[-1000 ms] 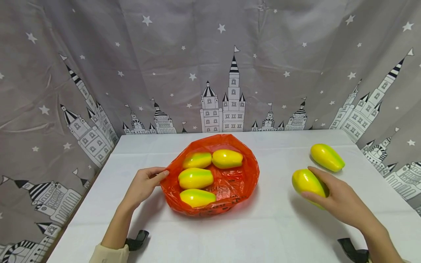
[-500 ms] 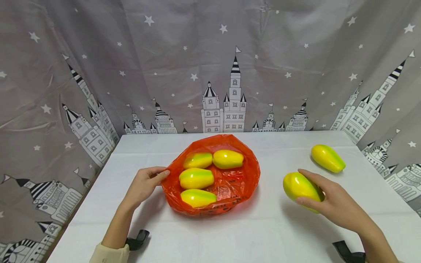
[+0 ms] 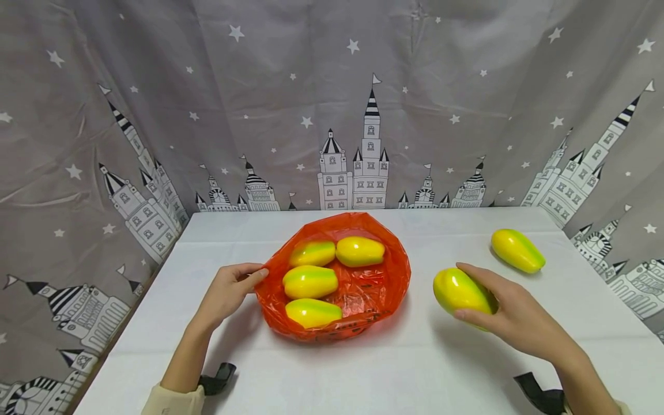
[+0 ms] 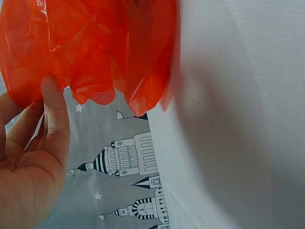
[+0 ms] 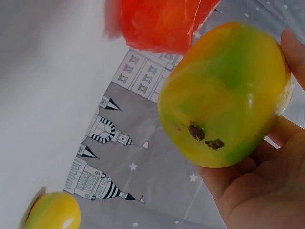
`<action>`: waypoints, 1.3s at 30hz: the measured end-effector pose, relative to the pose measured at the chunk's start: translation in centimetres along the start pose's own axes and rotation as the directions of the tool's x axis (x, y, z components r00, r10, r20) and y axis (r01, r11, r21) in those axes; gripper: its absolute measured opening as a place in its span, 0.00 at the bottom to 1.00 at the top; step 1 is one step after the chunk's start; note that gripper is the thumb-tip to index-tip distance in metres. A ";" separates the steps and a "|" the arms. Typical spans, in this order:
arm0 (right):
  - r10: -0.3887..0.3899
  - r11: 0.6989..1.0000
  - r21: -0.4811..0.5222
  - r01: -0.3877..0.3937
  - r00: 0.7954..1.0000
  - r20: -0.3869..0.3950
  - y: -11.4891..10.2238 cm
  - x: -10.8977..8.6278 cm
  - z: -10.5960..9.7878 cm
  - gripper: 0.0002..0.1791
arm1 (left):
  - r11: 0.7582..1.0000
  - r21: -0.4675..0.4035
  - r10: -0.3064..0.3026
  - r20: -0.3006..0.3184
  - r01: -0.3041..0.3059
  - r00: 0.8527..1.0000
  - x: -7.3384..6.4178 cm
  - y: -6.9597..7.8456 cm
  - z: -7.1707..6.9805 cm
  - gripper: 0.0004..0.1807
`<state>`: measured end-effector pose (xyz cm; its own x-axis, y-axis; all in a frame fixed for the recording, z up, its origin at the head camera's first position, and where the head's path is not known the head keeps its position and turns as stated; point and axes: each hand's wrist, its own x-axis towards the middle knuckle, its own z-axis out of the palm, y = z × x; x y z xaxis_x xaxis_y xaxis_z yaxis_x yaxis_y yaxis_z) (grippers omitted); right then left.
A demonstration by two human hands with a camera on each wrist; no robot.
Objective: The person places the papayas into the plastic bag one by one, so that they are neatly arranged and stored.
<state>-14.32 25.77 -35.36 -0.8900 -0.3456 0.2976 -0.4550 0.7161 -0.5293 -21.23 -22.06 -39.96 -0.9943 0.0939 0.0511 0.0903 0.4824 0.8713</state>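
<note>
A red plastic bag (image 3: 363, 294) stands with its mouth spread wide, and several yellow-green papayas (image 3: 310, 282) lie inside, mostly on its left side. My left hand (image 3: 228, 291) pinches the bag's left rim between thumb and fingers; the left wrist view shows the thumb against the red film (image 4: 86, 43). To the right of the bag, my right hand (image 3: 510, 311) grips another papaya (image 3: 461, 291), held above the table with a shadow beneath. In the right wrist view that papaya (image 5: 224, 95) shows brown stem marks at its end.
One more papaya (image 3: 517, 250) lies on the white table (image 3: 394, 374) at the back right, behind my right hand. A grey curtain (image 3: 259, 98) printed with castles and stars hangs along the back and sides of the table.
My right hand has moved left toward the bag, carrying the papaya. My left hand keeps its pinch on the bag's rim, and the bag and the other papayas stay in place.
</note>
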 end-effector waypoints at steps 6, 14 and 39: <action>0.005 1.000 0.003 -0.005 1.000 0.019 -0.5 0.7 0.2 0.39 | 1.000 0.001 -0.006 -0.003 0.006 1.000 0.1 -0.2 0.1 0.20; -0.019 0.999 0.037 0.017 0.999 0.041 -1.4 1.8 0.6 0.38 | 1.000 -0.002 0.004 -0.001 -0.004 1.000 0.1 -0.3 0.0 0.20; -0.101 0.984 0.151 0.090 0.993 0.068 -3.6 5.7 2.4 0.38 | 1.000 -0.006 -0.009 0.002 0.009 1.000 0.1 -0.3 0.1 0.20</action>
<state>-17.82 19.77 -33.62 -0.8395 -0.4563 0.2949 -0.5323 0.5823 -0.6145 -21.32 -22.14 -40.24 -0.9949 0.0917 0.0423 0.0812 0.4776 0.8748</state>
